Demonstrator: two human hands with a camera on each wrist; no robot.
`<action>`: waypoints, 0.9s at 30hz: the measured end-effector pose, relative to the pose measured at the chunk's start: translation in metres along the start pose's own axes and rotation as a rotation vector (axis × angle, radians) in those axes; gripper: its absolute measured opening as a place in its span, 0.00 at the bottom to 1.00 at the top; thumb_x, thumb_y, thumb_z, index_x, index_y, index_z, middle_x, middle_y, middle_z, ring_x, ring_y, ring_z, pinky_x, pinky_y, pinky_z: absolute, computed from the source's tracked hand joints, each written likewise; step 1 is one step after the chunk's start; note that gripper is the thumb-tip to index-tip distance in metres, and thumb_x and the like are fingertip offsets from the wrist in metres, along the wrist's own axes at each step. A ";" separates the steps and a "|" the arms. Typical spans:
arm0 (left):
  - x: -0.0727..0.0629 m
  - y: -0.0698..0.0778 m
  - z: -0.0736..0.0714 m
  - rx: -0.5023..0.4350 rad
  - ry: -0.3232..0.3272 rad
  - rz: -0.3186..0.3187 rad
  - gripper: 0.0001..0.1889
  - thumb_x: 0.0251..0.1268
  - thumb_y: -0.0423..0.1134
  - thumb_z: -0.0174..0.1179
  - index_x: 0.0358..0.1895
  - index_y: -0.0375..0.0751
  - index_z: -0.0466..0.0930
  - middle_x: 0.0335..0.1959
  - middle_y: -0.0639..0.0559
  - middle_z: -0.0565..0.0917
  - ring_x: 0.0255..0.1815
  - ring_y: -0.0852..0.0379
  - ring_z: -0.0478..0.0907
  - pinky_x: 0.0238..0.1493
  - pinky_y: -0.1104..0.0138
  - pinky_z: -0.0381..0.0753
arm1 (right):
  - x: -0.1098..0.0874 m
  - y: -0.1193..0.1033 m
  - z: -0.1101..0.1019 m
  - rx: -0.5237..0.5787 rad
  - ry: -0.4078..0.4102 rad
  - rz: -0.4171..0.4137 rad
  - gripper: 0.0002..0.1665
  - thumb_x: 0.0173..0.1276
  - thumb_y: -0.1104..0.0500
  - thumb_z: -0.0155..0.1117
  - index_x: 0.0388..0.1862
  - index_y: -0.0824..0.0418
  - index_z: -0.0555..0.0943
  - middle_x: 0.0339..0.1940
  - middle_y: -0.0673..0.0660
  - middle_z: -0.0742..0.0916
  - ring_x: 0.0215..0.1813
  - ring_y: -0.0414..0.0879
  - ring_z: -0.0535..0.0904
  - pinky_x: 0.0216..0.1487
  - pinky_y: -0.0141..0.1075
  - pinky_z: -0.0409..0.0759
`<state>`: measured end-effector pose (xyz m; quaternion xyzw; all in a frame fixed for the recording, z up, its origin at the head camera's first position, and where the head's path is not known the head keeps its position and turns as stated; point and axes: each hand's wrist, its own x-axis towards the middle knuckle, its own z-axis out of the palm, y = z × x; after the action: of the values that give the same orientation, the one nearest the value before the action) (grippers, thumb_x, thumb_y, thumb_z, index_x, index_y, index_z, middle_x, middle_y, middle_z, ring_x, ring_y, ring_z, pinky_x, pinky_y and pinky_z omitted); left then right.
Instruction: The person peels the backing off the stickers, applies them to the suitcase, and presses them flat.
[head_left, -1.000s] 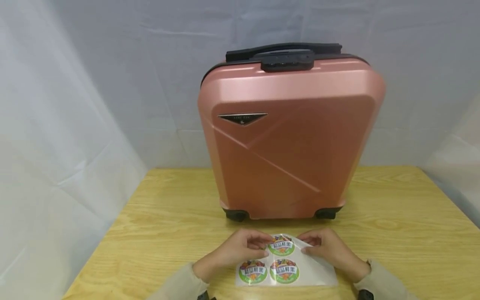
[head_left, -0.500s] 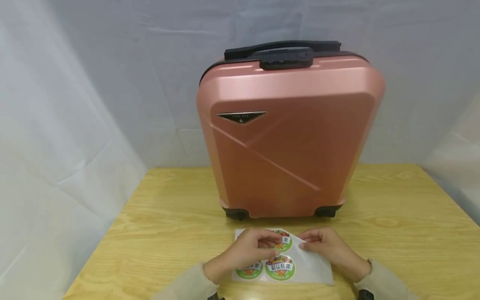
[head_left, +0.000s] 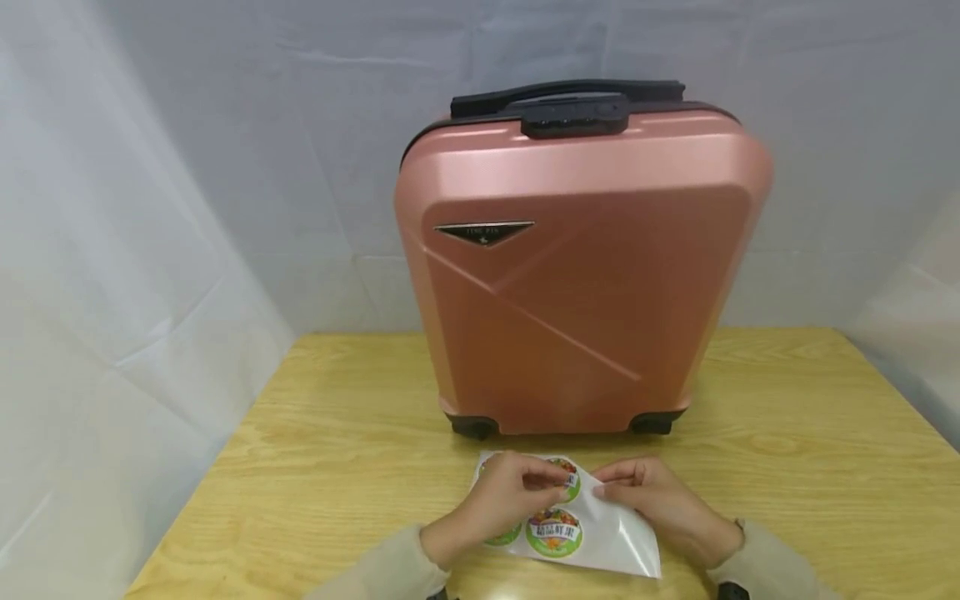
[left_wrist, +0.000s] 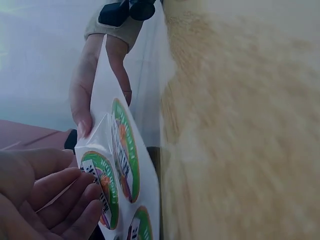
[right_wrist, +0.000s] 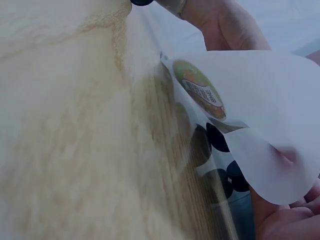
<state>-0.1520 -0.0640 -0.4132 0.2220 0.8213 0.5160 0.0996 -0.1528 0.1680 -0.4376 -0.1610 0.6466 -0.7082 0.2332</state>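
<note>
A white sheet of round fruit-printed stickers (head_left: 611,537) lies tilted near the front of the table, its right part raised. My right hand (head_left: 667,504) pinches the sheet's upper right edge between thumb and fingers. Over the sheet's left part is my left hand (head_left: 495,508), fingers loosely bent and thumb apart from them. In the left wrist view, its fingertips (left_wrist: 75,174) are at the edge of one sticker (left_wrist: 102,187); whether they touch it I cannot tell. The left hand hides part of the stickers on the left.
A rose-gold suitcase (head_left: 577,292) with a black handle (head_left: 566,92) stands upright on the wooden table (head_left: 337,433), just behind the sheet. White-grey sheeting (head_left: 187,208) hangs at the back and sides.
My left hand has shifted right, further over the upper sticker. The sheet has moved slightly up and left, then turned, and its right part bends more. The right hand has barely moved.
</note>
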 end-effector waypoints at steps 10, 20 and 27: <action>0.002 0.000 0.005 0.038 0.043 0.007 0.08 0.53 0.38 0.69 0.37 0.43 0.87 0.35 0.54 0.87 0.33 0.70 0.78 0.37 0.76 0.78 | 0.001 0.000 0.004 -0.040 -0.021 -0.030 0.20 0.67 0.64 0.58 0.48 0.82 0.75 0.39 0.56 0.88 0.35 0.40 0.83 0.35 0.30 0.82; 0.003 -0.002 0.009 0.037 0.084 0.035 0.07 0.51 0.37 0.70 0.34 0.41 0.88 0.30 0.54 0.87 0.30 0.71 0.78 0.34 0.76 0.78 | 0.001 -0.001 0.005 -0.112 -0.014 -0.055 0.19 0.67 0.63 0.59 0.47 0.80 0.77 0.40 0.55 0.88 0.35 0.39 0.83 0.33 0.30 0.81; 0.003 -0.004 0.013 0.034 0.123 0.057 0.07 0.49 0.36 0.72 0.33 0.40 0.87 0.28 0.54 0.87 0.27 0.71 0.78 0.32 0.76 0.78 | 0.002 -0.001 0.004 -0.141 0.010 -0.037 0.20 0.67 0.60 0.61 0.47 0.78 0.78 0.40 0.55 0.88 0.35 0.39 0.83 0.32 0.29 0.81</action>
<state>-0.1505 -0.0536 -0.4222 0.2147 0.8279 0.5172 0.0307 -0.1522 0.1632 -0.4366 -0.1855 0.6928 -0.6661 0.2051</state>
